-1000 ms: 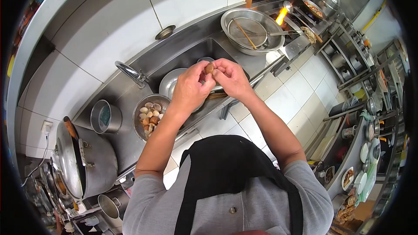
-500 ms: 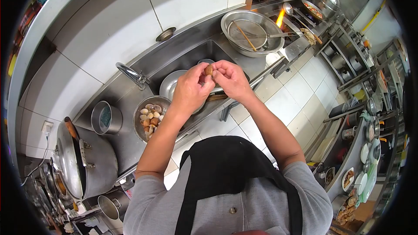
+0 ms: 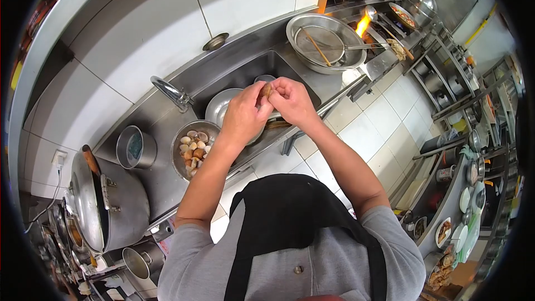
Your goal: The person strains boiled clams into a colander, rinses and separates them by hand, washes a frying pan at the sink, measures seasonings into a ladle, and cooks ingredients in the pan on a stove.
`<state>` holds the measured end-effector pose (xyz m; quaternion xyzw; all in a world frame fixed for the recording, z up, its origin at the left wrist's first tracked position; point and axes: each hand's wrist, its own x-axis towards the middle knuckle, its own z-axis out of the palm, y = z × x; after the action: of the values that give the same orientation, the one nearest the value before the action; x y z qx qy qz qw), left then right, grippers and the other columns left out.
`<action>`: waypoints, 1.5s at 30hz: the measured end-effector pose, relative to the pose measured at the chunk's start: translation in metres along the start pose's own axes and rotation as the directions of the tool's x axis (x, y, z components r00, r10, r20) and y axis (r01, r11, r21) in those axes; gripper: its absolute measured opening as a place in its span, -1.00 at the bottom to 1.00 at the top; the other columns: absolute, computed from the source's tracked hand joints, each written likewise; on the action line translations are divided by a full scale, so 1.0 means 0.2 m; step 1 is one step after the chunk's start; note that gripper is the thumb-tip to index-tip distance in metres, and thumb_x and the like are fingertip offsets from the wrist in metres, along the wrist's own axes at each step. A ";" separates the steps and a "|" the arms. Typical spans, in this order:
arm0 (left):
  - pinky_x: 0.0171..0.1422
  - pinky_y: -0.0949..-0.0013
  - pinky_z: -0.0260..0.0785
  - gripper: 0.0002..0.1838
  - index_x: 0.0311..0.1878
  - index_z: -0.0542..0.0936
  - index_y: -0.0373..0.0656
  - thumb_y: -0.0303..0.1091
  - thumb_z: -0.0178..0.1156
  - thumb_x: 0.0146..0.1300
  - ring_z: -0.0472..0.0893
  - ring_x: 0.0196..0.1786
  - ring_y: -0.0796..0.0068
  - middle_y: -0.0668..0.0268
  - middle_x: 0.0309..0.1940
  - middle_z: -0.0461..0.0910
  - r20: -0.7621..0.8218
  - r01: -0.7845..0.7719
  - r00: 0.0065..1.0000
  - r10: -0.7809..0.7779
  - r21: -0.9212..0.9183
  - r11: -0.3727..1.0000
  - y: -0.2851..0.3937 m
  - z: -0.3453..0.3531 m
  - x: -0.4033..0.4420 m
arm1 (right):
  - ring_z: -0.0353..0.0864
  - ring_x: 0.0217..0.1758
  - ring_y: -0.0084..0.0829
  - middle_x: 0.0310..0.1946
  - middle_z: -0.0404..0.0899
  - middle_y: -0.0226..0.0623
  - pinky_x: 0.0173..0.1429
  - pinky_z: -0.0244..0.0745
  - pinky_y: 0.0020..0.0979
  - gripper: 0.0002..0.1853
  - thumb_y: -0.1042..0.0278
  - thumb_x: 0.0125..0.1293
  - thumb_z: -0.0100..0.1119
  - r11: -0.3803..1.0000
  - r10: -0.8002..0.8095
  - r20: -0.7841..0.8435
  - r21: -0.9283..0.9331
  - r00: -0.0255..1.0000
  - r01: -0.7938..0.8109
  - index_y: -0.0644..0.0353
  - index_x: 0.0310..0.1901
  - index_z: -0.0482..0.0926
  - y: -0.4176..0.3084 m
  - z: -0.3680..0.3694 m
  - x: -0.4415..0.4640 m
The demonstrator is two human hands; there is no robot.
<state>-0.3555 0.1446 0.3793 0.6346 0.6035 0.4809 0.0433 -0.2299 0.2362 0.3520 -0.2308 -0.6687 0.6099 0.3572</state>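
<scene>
right hand (image 3: 292, 102) shifted slightly on pinched clam (image 3: 267, 90)
i see left hand (image 3: 243, 112) pinching it too; bowl (image 3: 177, 163) left of fingers

White wall tiles (image 3: 134, 33) with thin dark joints fill the upper left of the frame, crossed by broad grey shadows. A steel counter (image 3: 160, 183) runs diagonally from lower left to upper right, where an orange flame (image 3: 363, 25) burns at a stove (image 3: 374, 39). Pale floor tiles (image 3: 356, 131) show right of centre. Metal shelving (image 3: 452, 110) lines the right side; a wall socket (image 3: 59, 158) sits at far left.
</scene>
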 end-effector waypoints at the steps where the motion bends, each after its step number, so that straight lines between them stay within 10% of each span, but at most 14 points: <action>1: -0.21 0.09 0.50 -0.76 -0.09 0.56 -0.27 -0.37 0.19 0.21 0.63 -0.29 -0.08 -0.01 -0.32 0.63 0.004 0.005 1.000 -0.005 0.009 1.000 -0.02 0.00 0.00 | 0.62 -0.30 -0.64 -0.35 0.66 -0.34 -0.22 0.50 -0.56 -0.82 0.40 0.35 0.15 1.000 0.002 0.005 0.000 1.000 -0.002 0.37 -0.20 0.54 0.04 0.00 0.02; 11: -0.21 0.19 0.50 -0.72 -0.04 0.59 -0.34 -0.36 0.07 0.31 0.68 -0.33 0.06 0.00 -0.34 0.66 0.050 0.115 0.992 -0.117 0.042 0.992 -0.37 0.05 -0.03 | 0.65 -0.36 -0.49 -0.28 0.65 -0.27 -0.22 0.62 -0.46 -0.77 0.36 0.39 0.08 0.953 0.236 0.084 0.172 0.968 -0.247 0.41 -0.19 0.58 0.27 0.02 0.14; 16: -0.33 0.42 0.50 -0.69 0.01 0.56 -0.38 -0.37 -0.08 0.44 0.59 -0.43 0.57 0.22 -0.33 0.67 0.424 0.592 0.796 -0.431 -0.397 0.702 -0.53 0.08 0.00 | 0.63 -0.35 -0.44 -0.24 0.63 -0.23 -0.25 0.66 -0.41 -0.75 0.36 0.41 0.04 0.893 0.365 0.123 0.232 0.923 -0.385 0.41 -0.19 0.59 0.32 0.00 0.17; 23: -0.41 0.42 0.49 -0.68 -0.09 0.54 -0.31 -0.29 -0.16 0.51 0.59 -0.48 0.53 0.19 -0.34 0.65 0.511 0.741 0.671 -0.538 -0.451 0.497 -0.63 0.04 -0.09 | 0.61 -0.27 -0.44 -0.26 0.59 -0.21 -0.30 0.67 -0.38 -0.72 0.36 0.41 0.02 0.861 0.502 0.127 0.014 0.855 -0.508 0.46 -0.23 0.58 0.40 0.08 0.18; 32: -0.55 0.48 0.33 -0.72 -0.26 0.56 -0.23 -0.24 -0.04 0.40 0.51 -0.58 0.59 0.27 -0.50 0.61 0.292 0.830 0.557 -0.777 -0.179 0.527 -0.80 -0.50 -0.41 | 0.56 -0.25 -0.46 -0.23 0.51 -0.35 -0.32 0.66 -0.38 -0.72 0.29 0.39 0.06 0.806 0.564 0.378 -0.059 0.734 -0.589 0.33 -0.05 0.59 0.46 0.63 0.19; 38: -0.43 0.33 0.43 -0.71 -0.21 0.60 -0.23 -0.21 0.02 0.39 0.60 -0.48 0.48 0.23 -0.44 0.66 0.213 0.849 0.511 -0.833 0.021 0.527 -0.87 -0.71 -0.55 | 0.60 -0.48 -0.46 -0.32 0.56 -0.24 -0.43 0.54 -0.38 -0.63 0.29 0.29 0.18 0.889 0.400 0.320 -0.365 0.859 -0.278 0.29 0.07 0.50 0.63 0.61 0.10; 40: -0.21 0.18 0.50 -0.74 -0.17 0.62 -0.23 -0.22 0.11 0.35 0.66 -0.37 0.18 0.14 -0.34 0.69 -0.084 0.493 0.836 -0.543 0.549 0.675 -0.90 -0.72 -0.63 | 0.58 -0.55 -0.46 -0.39 0.55 -0.22 -0.47 0.47 -0.37 -0.62 0.30 0.29 0.17 0.900 0.378 0.301 -0.343 0.876 -0.270 0.29 0.09 0.48 0.64 0.60 0.05; 45: 0.06 0.12 0.47 -0.78 -0.12 0.64 -0.13 -0.24 0.23 0.24 0.62 -0.09 0.05 0.16 -0.19 0.65 0.170 0.387 0.805 -0.568 0.575 0.721 -0.85 -0.69 -0.77 | 0.61 -0.49 -0.41 -0.27 0.60 -0.12 -0.38 0.51 -0.35 -0.65 0.33 0.29 0.16 0.876 0.416 0.281 -0.378 0.865 -0.299 0.29 0.06 0.48 0.69 0.59 -0.03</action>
<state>-0.5408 -0.0062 0.2585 0.5137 0.8374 0.1586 0.0984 -0.3328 0.1760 0.2161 -0.2937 -0.7569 0.5800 0.0673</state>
